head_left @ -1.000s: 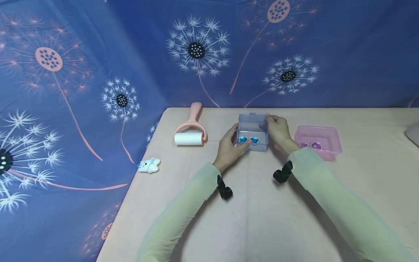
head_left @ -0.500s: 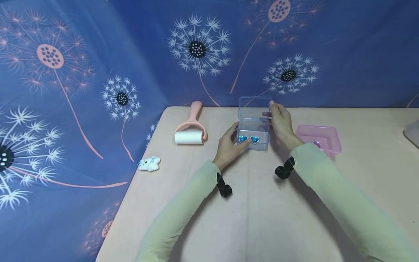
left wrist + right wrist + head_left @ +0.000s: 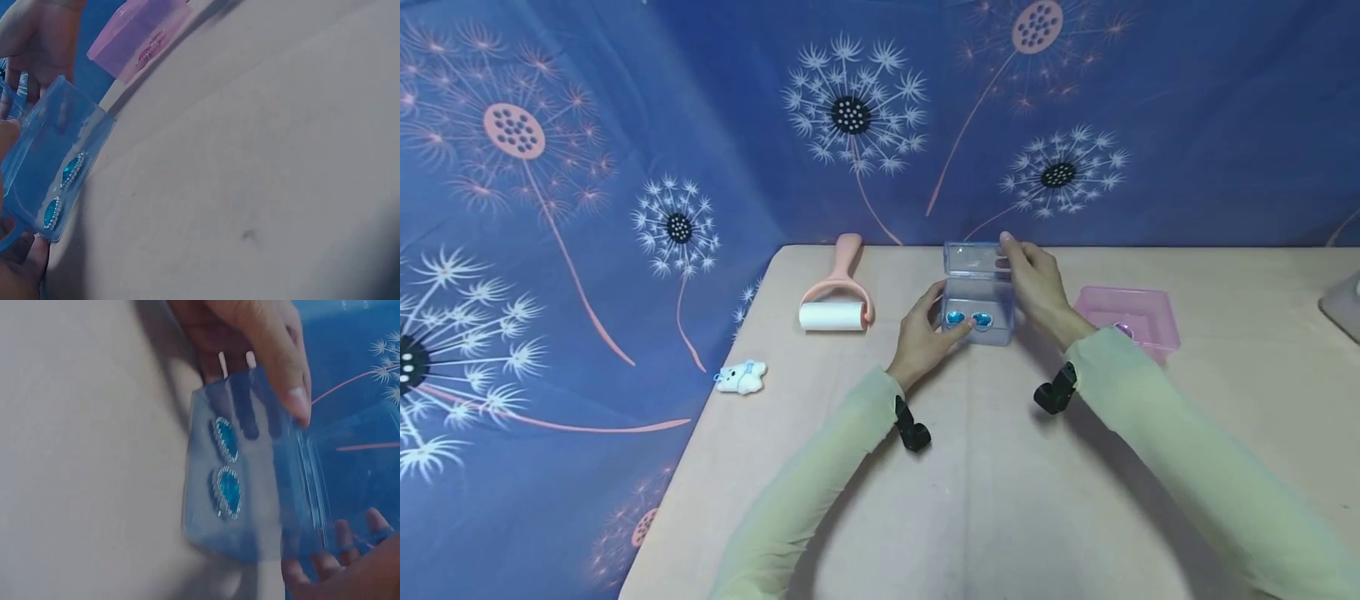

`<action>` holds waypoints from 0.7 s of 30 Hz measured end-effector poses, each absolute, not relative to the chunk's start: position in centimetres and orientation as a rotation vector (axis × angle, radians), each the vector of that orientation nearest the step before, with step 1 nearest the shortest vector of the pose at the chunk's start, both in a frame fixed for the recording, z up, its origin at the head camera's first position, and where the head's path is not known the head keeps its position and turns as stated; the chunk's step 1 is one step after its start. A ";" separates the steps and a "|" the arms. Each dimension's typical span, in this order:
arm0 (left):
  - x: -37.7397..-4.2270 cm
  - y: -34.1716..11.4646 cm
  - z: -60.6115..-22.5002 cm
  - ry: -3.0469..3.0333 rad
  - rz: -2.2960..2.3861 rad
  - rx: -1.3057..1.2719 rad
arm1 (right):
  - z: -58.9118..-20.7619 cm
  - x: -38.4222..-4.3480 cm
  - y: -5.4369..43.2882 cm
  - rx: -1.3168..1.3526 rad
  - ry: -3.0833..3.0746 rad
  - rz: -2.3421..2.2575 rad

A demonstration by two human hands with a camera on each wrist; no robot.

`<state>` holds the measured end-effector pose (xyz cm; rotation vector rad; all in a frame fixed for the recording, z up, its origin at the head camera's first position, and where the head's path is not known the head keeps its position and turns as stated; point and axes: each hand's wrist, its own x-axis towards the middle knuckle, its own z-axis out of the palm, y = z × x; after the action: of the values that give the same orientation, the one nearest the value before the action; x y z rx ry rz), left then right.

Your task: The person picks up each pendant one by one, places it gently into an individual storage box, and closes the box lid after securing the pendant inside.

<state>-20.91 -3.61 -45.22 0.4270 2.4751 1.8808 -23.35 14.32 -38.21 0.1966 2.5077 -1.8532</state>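
Note:
A see-through blue plastic box [image 3: 1000, 333] with its lid raised stands at the table's back middle. Inside its front wall lie two blue gems [image 3: 229, 489] edged with rhinestones. My left hand [image 3: 921, 337] grips the box by its left side, the thumb on the front near the gems. At the right edge of the hinged lid [image 3: 973, 258], my right hand [image 3: 1041, 287] pinches the plastic between thumb and fingers; some of its fingertips [image 3: 345, 536] show through the clear lid in the right wrist view.
Right of the box sits an open pink box [image 3: 1150, 321] with a purple gem [image 3: 1123, 330] partly hidden by the right sleeve. A pink-handled lint roller [image 3: 835, 315] and a small white bear charm [image 3: 741, 377] lie to the left. A grey object [image 3: 1343, 307] stands at the far right.
The blue box's lid has swung up from half raised and then leaned back, my right hand travelling with it. My left hand keeps its grip on the box.

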 end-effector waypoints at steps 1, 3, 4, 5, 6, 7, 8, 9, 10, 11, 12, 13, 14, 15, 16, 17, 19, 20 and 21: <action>-20.9 -3.7 -45.2 2.462 1.886 0.419 | -38.3 -23.3 14.5 0.171 2.514 -1.829; -20.9 -3.8 -45.1 2.441 1.893 0.405 | -38.5 -23.1 14.9 0.129 2.524 -1.779; -20.9 -3.8 -45.0 2.439 1.894 0.395 | -38.5 -23.0 15.0 0.115 2.520 -1.767; -20.9 -3.9 -45.0 2.442 1.888 0.387 | -38.6 -22.9 15.1 0.095 2.510 -1.760; -20.9 -3.9 -45.0 2.446 1.882 0.380 | -38.7 -22.8 15.2 0.072 2.507 -1.747; -20.9 -3.9 -44.9 2.454 1.872 0.374 | -38.7 -22.6 15.4 0.044 2.503 -1.730; -20.9 -3.9 -44.9 2.460 1.860 0.365 | -38.8 -22.4 15.5 0.015 2.511 -1.705; -20.9 -3.9 -44.9 2.457 1.854 0.358 | -38.9 -22.2 15.6 -0.015 2.525 -1.679; -20.8 -4.0 -44.9 2.459 1.839 0.352 | -39.0 -21.9 15.8 -0.045 2.541 -1.643; -20.8 -4.0 -44.9 2.458 1.825 0.354 | -39.1 -21.7 16.0 -0.081 2.564 -1.602; -20.8 -4.0 -44.8 2.446 1.824 0.356 | -39.2 -21.5 16.2 -0.117 2.591 -1.558; -20.8 -4.1 -44.8 2.442 1.815 0.360 | -39.3 -21.3 16.4 -0.149 2.610 -1.522; -20.8 -4.1 -44.8 2.437 1.804 0.367 | -39.4 -21.1 16.6 -0.176 2.623 -1.494; -20.8 -4.2 -44.7 2.431 1.797 0.374 | -39.5 -21.0 16.7 -0.205 2.633 -1.464; -20.8 -4.3 -44.6 2.436 1.782 0.380 | -39.6 -20.9 16.9 -0.231 2.636 -1.440; -20.8 -4.4 -44.6 2.434 1.780 0.380 | -39.7 -20.9 17.0 -0.265 2.637 -1.423; -20.8 -4.5 -44.5 2.441 1.764 0.370 | -39.9 -20.8 17.2 -0.317 2.637 -1.379; -20.8 -4.6 -44.5 2.439 1.767 0.365 | -40.0 -20.8 17.2 -0.346 2.637 -1.362; -20.6 -4.6 -44.0 2.429 1.772 0.349 | -40.1 -20.7 17.2 -0.372 2.639 -1.350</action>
<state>-20.62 -4.59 -44.03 0.3486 2.4289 1.7724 -20.75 17.24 -40.13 -0.3720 2.6392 -1.3501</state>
